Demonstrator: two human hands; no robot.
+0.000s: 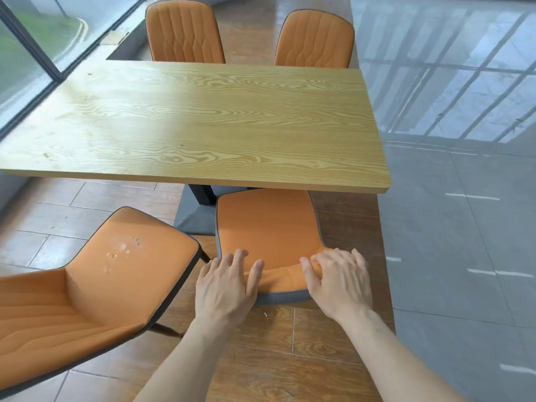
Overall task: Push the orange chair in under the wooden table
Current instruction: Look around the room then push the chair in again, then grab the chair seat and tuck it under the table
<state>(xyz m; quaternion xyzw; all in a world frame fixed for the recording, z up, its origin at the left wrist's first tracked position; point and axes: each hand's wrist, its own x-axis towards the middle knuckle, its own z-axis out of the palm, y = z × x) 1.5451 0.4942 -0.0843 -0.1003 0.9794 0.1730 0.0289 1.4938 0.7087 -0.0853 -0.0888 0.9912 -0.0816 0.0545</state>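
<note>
Squarely facing wooden table (203, 120) — orange chair (266, 224), left hand (226, 285), right hand (339, 282) gripping backrest (285, 281)

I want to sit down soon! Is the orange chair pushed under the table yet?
Partly. Done: the orange chair has its seat front just under the wooden table. In hand: the left hand and right hand hold the backrest top. Left: most of the seat shows, so it needs pushing further in.
</note>
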